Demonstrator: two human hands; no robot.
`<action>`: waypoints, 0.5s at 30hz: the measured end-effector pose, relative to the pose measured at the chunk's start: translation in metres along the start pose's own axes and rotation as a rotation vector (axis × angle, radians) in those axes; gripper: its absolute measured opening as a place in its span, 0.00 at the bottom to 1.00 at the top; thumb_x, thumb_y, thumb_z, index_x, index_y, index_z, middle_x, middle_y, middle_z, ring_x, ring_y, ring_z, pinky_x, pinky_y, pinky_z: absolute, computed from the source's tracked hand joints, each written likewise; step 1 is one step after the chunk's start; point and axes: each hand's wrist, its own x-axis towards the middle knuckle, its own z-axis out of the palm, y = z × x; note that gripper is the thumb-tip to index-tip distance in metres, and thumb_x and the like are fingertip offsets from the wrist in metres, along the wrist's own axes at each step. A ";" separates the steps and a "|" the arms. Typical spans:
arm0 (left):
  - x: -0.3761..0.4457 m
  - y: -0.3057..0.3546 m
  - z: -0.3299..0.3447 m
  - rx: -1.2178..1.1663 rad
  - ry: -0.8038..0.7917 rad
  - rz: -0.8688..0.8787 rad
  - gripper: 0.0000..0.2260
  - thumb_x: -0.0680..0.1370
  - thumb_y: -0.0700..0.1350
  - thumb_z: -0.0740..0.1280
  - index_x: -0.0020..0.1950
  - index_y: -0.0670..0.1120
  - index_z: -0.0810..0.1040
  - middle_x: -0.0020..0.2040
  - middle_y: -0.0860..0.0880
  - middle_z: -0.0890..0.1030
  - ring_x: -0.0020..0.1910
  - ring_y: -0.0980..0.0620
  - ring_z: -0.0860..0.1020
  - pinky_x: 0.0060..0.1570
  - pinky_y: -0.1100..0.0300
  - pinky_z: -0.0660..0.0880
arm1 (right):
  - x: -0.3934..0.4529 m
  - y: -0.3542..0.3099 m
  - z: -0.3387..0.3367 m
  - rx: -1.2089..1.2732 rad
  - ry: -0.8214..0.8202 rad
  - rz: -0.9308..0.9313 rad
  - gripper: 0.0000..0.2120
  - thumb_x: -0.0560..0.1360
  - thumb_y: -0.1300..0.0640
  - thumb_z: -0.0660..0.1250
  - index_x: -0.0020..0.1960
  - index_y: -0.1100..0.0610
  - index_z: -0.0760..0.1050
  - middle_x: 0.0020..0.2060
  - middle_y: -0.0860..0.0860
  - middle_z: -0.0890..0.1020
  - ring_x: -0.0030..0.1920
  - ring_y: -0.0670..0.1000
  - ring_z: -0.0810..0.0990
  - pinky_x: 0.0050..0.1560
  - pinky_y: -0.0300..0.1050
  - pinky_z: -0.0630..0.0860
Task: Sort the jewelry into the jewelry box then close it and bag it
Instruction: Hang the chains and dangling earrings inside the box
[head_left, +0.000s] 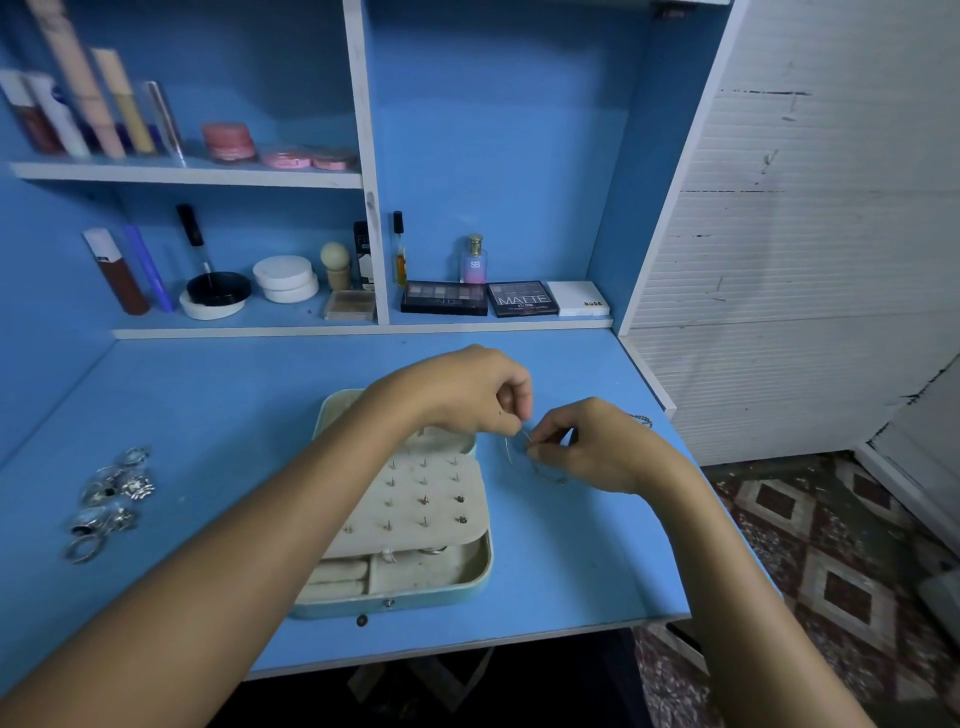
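At your nine o'clock on the blue desk (208, 415) lies a cluster of silver rings (111, 501), loose and well apart from everything else. Straight ahead, at six o'clock close to the desk's near edge, your jewelry box (447, 577) sits open; its cream stud panel (421, 499) carries rows of small earrings, and the compartments below it hold what look like a couple of rings. Your left forearm crosses over the box's left half. Your left hand (462, 389) hovers just past the box's upper right corner, thumb and forefinger pinching a thin silver wire hoop (511, 449), the other fingers curled in. Just to its right, at about one o'clock, your right hand (597, 447) pinches the same hoop from the other side, fingers bunched tight around it. Below that hand a fine piece of jewelry (550, 475) dangles or lies on the desk; you cannot tell which. Behind your right hand a short chain (641, 418) rests by the desk's right edge.
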 end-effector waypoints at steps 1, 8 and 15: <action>-0.001 -0.001 -0.002 -0.011 0.008 0.000 0.06 0.75 0.44 0.70 0.44 0.56 0.79 0.40 0.58 0.79 0.38 0.60 0.76 0.39 0.65 0.72 | 0.000 0.001 0.000 -0.003 0.004 0.002 0.03 0.76 0.47 0.70 0.44 0.44 0.81 0.42 0.41 0.82 0.34 0.41 0.76 0.35 0.34 0.70; -0.004 -0.011 -0.007 -0.061 0.033 -0.002 0.08 0.75 0.44 0.70 0.43 0.58 0.78 0.41 0.58 0.79 0.40 0.58 0.77 0.48 0.56 0.78 | -0.001 0.002 -0.003 0.027 0.026 0.014 0.05 0.77 0.46 0.69 0.45 0.45 0.81 0.44 0.40 0.82 0.30 0.37 0.74 0.31 0.29 0.67; -0.008 -0.019 -0.010 -0.106 0.057 0.007 0.07 0.76 0.43 0.69 0.44 0.57 0.79 0.45 0.54 0.81 0.47 0.50 0.79 0.55 0.49 0.77 | 0.000 0.001 -0.003 0.157 0.059 -0.015 0.03 0.76 0.51 0.71 0.44 0.49 0.81 0.39 0.41 0.82 0.31 0.38 0.74 0.34 0.32 0.69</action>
